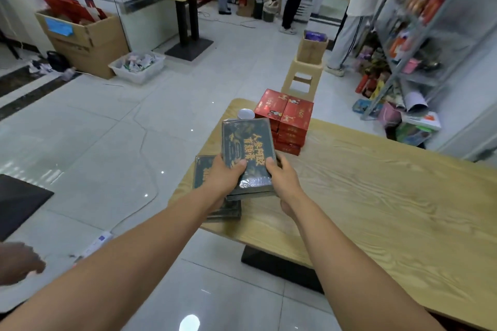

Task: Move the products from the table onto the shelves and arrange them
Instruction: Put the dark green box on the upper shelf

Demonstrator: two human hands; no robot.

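Green box [246,148] gripped between left hand [224,173], right hand [282,173].

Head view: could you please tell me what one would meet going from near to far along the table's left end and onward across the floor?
dark green boxes → stack of red boxes → beige stool bearing a cardboard box

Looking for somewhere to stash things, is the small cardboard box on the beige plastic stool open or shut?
Open: the small cardboard box shows purple packets at its uncovered top.
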